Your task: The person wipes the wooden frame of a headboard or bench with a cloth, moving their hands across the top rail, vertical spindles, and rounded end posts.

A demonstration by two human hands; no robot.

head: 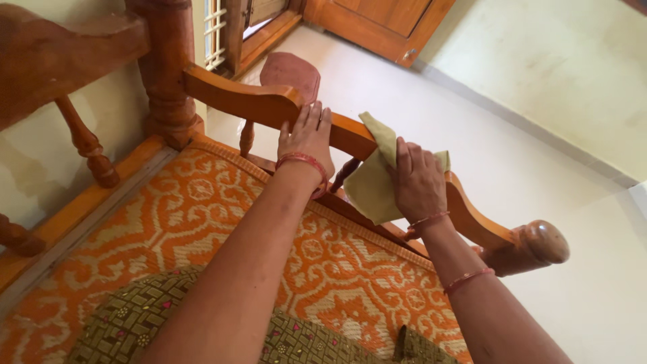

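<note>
My left hand (307, 138) rests flat on the wooden armrest (249, 101) of a carved bench, fingers apart, palm gripping the rail. To its right, my right hand (419, 178) presses a yellow-green cloth (369, 185) against the same armrest. The cloth hangs over the rail on the seat side. Red bangles circle both wrists. The armrest curves down to a rounded knob (546, 241) at the right.
An orange and cream patterned mat (202, 202) covers the seat. A green patterned cushion (128, 317) lies near me. Turned wooden posts (165, 67) stand at the back left. Pale floor tiles (485, 148), a dark red doormat (290, 71) and a wooden door (377, 20) lie beyond.
</note>
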